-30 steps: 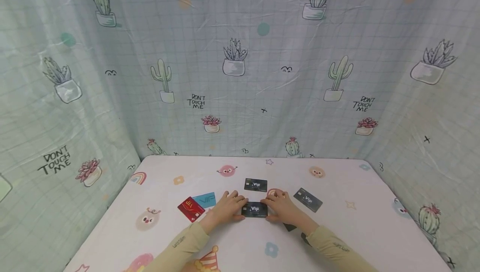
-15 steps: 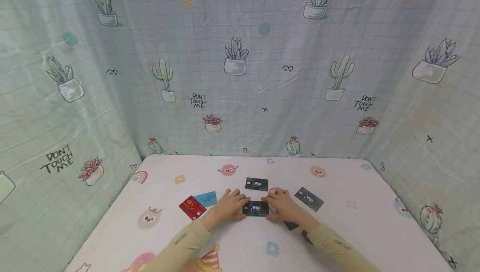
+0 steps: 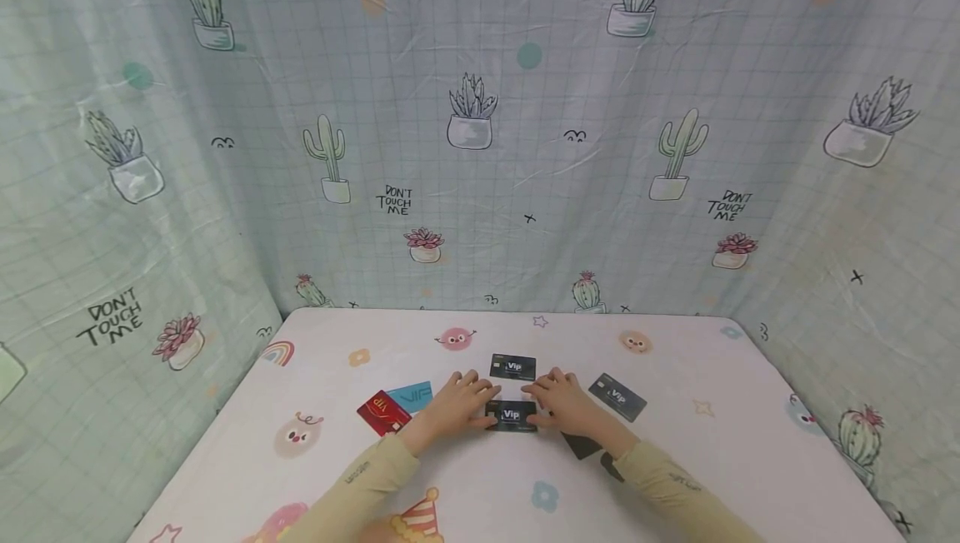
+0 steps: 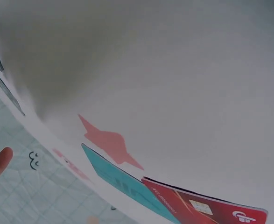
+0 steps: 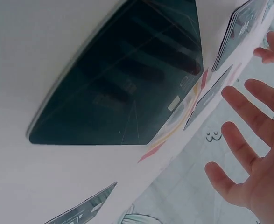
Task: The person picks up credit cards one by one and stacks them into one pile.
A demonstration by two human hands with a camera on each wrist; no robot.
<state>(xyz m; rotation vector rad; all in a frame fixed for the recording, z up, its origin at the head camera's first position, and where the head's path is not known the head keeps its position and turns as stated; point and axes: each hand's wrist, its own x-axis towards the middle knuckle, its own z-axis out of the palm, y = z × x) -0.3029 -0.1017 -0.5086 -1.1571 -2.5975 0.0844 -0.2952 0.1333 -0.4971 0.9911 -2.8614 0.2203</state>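
A black "Vip" card lies flat on the table between both hands; several layered edges show under it in the right wrist view, a small stack. My left hand is at its left end, thumb at the edge, other fingers raised and spread. At the right end my right hand mirrors this, its fingers loosely extended and holding nothing. Just beyond lies another black Vip card. Beneath my right forearm a dark card is partly hidden.
Left of my left hand, a red card overlaps a blue card. A grey-black Vip card lies tilted to the right. Another dark card peeks out by the right sleeve. A cactus-print curtain surrounds the patterned table.
Both hands have loosened from the ends of the middle black card: their fingers have lifted and spread slightly away. The card stays in place.
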